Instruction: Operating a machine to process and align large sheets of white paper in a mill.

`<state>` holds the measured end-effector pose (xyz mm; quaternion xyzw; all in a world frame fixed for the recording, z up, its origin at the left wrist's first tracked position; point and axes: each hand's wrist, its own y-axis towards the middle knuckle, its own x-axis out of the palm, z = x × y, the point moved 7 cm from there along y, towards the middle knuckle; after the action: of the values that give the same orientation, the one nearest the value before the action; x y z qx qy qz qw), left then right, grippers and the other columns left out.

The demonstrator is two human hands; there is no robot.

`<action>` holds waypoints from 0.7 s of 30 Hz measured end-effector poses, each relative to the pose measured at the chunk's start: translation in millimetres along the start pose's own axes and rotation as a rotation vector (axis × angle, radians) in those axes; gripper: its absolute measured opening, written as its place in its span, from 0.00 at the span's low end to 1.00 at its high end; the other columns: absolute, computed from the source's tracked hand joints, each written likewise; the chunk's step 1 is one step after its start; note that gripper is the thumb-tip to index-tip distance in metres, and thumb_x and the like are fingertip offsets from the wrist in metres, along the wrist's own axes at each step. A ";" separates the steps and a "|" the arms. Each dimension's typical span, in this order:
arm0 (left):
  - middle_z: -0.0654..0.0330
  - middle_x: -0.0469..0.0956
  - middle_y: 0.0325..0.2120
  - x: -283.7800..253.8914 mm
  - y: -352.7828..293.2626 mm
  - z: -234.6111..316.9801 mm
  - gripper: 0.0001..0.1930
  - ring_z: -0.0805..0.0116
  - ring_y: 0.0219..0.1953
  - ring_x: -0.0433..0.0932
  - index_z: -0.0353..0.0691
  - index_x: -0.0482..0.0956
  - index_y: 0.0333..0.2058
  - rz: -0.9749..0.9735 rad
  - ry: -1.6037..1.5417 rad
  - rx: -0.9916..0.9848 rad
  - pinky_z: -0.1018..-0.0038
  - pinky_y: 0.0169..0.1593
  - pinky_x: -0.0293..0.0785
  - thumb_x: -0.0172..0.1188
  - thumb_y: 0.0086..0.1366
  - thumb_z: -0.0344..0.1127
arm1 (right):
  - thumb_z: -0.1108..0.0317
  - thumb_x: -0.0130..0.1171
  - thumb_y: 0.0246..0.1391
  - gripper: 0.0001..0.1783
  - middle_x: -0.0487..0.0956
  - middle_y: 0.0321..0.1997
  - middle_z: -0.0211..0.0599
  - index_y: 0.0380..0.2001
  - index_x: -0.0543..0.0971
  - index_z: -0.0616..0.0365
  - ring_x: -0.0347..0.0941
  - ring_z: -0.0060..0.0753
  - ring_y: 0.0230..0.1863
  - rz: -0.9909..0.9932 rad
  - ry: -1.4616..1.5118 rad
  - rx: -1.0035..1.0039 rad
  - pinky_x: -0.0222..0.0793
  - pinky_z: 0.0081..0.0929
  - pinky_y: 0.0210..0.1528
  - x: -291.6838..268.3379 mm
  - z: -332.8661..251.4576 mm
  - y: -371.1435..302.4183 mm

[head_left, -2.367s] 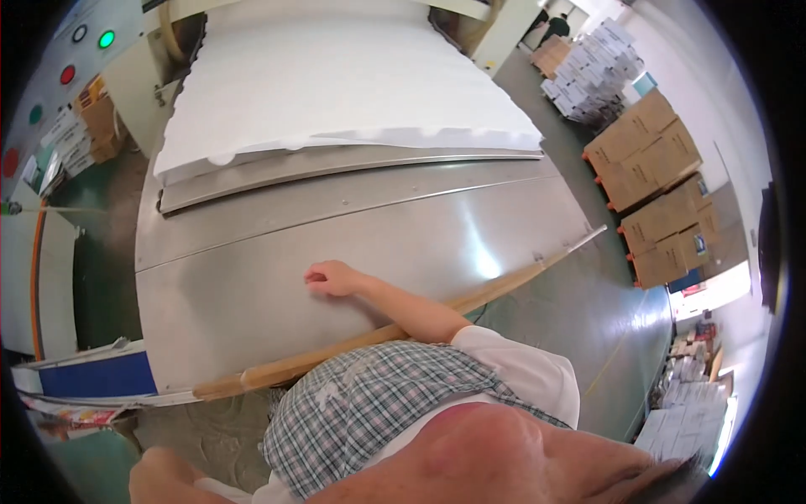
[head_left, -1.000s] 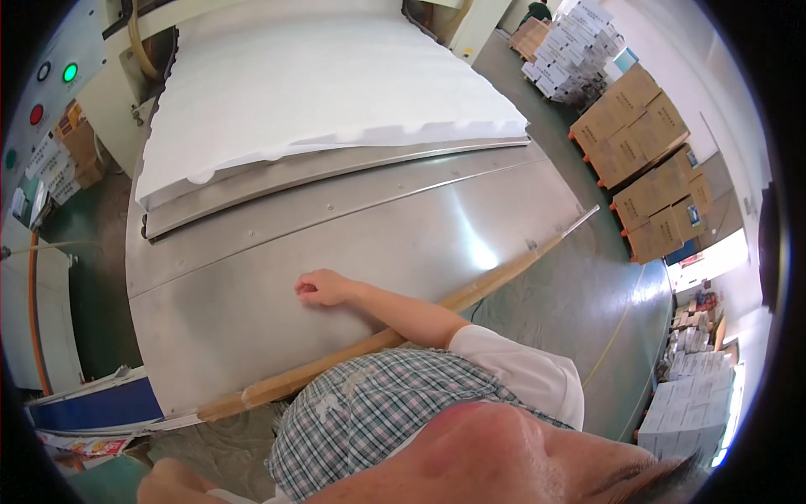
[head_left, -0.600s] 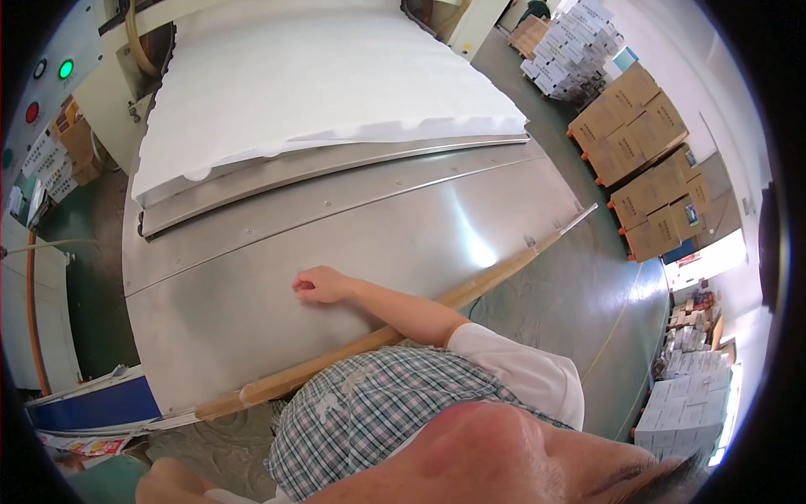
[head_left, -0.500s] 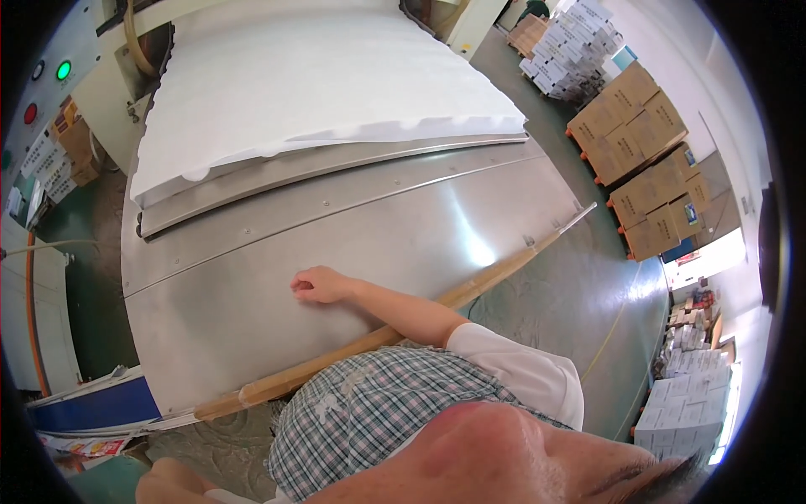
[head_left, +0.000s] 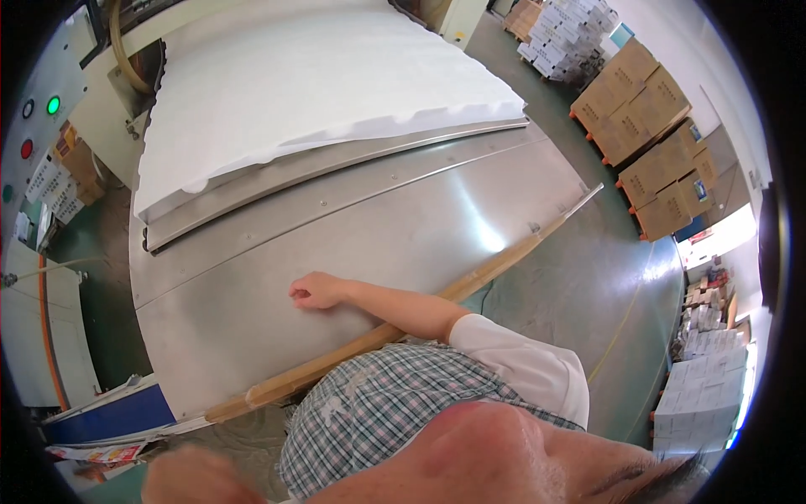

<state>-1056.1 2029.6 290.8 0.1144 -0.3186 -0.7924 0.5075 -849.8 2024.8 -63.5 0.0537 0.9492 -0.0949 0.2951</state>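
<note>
My right hand (head_left: 319, 291) rests on the bare metal tabletop (head_left: 252, 328), its fingers curled in loosely and nothing visible in them. The forearm crosses the wooden strip (head_left: 327, 368) along the near edge. Low at the left, my left hand (head_left: 197, 476) is smeared by motion, so its fingers cannot be made out. Beyond the metal top lies a broad white sheet or stack of sheets (head_left: 336, 84) with a wavy front edge. It sits behind a raised metal bar (head_left: 353, 157), out of reach of both hands as they are now.
A control panel with a lit green button (head_left: 54, 105) and a red button (head_left: 27, 149) stands at the left. Carton stacks (head_left: 625, 101) on pallets line the right side. White cartons (head_left: 701, 399) stand at the lower right. A blue panel (head_left: 113, 414) borders the near left corner.
My left hand has moved up and to the right at the lower left. My right hand stays on the metal top. The view has shifted slightly.
</note>
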 end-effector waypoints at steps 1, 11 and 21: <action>0.50 0.73 0.20 -12.0 -9.4 -14.6 0.20 0.59 0.20 0.70 0.29 0.72 0.27 0.126 -0.035 -0.021 0.69 0.25 0.67 0.55 0.53 0.46 | 0.59 0.56 0.46 0.17 0.78 0.32 0.37 0.38 0.74 0.58 0.73 0.37 0.35 0.001 0.002 -0.009 0.68 0.30 0.39 0.0 -2.3 0.5; 0.57 0.75 0.37 47.0 109.8 -39.2 0.14 0.64 0.36 0.75 0.45 0.77 0.37 -0.101 1.507 0.285 0.73 0.34 0.72 0.51 0.50 0.28 | 0.59 0.57 0.44 0.16 0.77 0.29 0.41 0.34 0.75 0.59 0.73 0.41 0.33 -0.254 -0.351 0.125 0.68 0.34 0.36 39.2 16.0 -3.6; 0.58 0.73 0.39 41.6 160.2 -45.9 0.20 0.59 0.37 0.73 0.46 0.76 0.39 0.020 1.340 0.367 0.68 0.36 0.72 0.62 0.43 0.37 | 0.60 0.56 0.46 0.15 0.77 0.27 0.37 0.34 0.75 0.60 0.73 0.34 0.30 -0.039 -0.104 0.147 0.68 0.30 0.33 1.7 22.1 21.3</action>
<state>-934.8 1930.2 360.9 0.6598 -0.0667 -0.4795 0.5747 -835.7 2041.0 -85.5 0.0517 0.9240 -0.1729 0.3371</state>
